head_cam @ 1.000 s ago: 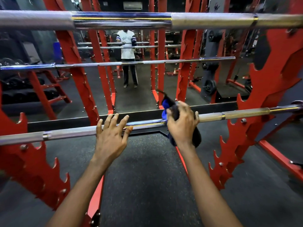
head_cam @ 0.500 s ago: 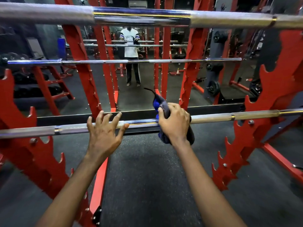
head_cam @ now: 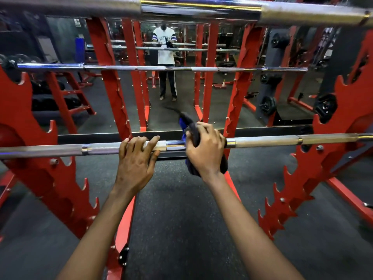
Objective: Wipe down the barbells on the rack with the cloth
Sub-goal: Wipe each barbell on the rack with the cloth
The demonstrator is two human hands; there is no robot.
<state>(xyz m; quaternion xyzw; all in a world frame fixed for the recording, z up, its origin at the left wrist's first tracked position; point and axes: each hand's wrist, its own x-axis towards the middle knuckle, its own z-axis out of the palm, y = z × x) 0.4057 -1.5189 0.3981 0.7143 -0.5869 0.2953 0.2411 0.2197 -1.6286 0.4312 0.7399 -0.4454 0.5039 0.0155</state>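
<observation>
A steel barbell (head_cam: 282,140) lies across the red rack's hooks at chest height. My right hand (head_cam: 205,150) grips a dark blue cloth (head_cam: 188,123) wrapped round the bar's middle. Just to its left my left hand (head_cam: 137,158) holds the same bar, fingers curled over the top and thumb under it. A second, thicker barbell (head_cam: 201,7) rests higher up, close to the camera. The bar section under the cloth is hidden.
Red toothed rack uprights (head_cam: 314,168) stand at both sides. A wall mirror (head_cam: 181,87) behind reflects a person, more bars and weight plates (head_cam: 267,105). Black rubber floor (head_cam: 181,219) lies below, with a red frame rail (head_cam: 125,229) between my arms.
My left hand went from fingers spread on top of the bar to curled round it. My right hand with the cloth shifted slightly left along the bar. The view moved closer.
</observation>
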